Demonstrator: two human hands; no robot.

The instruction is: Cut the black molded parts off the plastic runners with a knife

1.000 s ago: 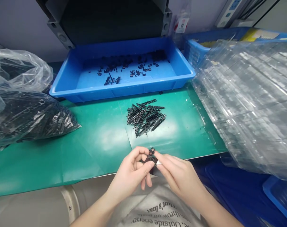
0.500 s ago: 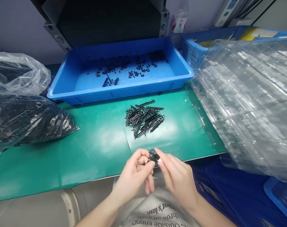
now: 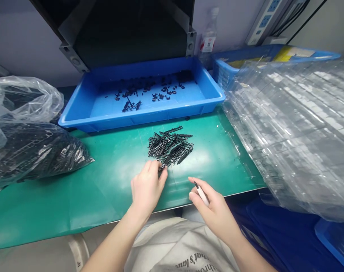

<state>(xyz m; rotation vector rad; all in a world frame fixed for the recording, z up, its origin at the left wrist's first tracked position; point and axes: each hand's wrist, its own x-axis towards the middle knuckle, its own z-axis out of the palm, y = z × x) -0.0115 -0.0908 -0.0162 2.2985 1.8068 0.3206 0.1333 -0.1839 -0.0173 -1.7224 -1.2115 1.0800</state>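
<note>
My left hand [image 3: 149,183] reaches to the near edge of a pile of black ladder-like plastic strips [image 3: 169,145] on the green table. Its thumb and fingers pinch the end of one black plastic strip [image 3: 164,165]; the fingertips are partly hidden. Off to the right, my right hand [image 3: 210,202] is curled around a slim white-handled tool with a thin dark tip [image 3: 201,193], which points up and left. The kind of tool cannot be made out.
Behind the pile stands a blue tray [image 3: 143,120] with scattered small black parts. A clear plastic bag of black parts [image 3: 36,151] lies at left. Stacked clear plastic trays [image 3: 291,139] lean at right, before a blue basket [image 3: 221,71]. A bottle [image 3: 208,37] stands behind.
My hands have parted from a small black piece held between them near the table edge. The left has moved forward to the pile; that piece no longer shows between the hands.
</note>
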